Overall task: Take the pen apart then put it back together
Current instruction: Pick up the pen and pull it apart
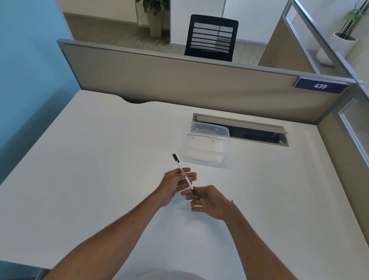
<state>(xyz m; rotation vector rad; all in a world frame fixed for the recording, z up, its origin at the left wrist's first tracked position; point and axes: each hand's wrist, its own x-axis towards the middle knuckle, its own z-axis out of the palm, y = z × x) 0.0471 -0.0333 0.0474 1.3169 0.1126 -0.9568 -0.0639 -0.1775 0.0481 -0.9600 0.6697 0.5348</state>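
A slim white pen (180,167) with a black cap end pointing up and to the left is held above the white desk (87,165). My left hand (175,187) grips the pen's barrel around the middle with its fingertips. My right hand (209,201) pinches the pen's lower, dark end between thumb and fingers. That lower end is mostly hidden by my right fingers. A small thin dark part (232,201) lies on the desk just right of my right hand.
A clear plastic container (204,146) stands on the desk beyond the hands. Behind it is an open cable tray slot (257,133). Beige partition walls (184,81) close the desk at the back and right; a blue wall is at the left.
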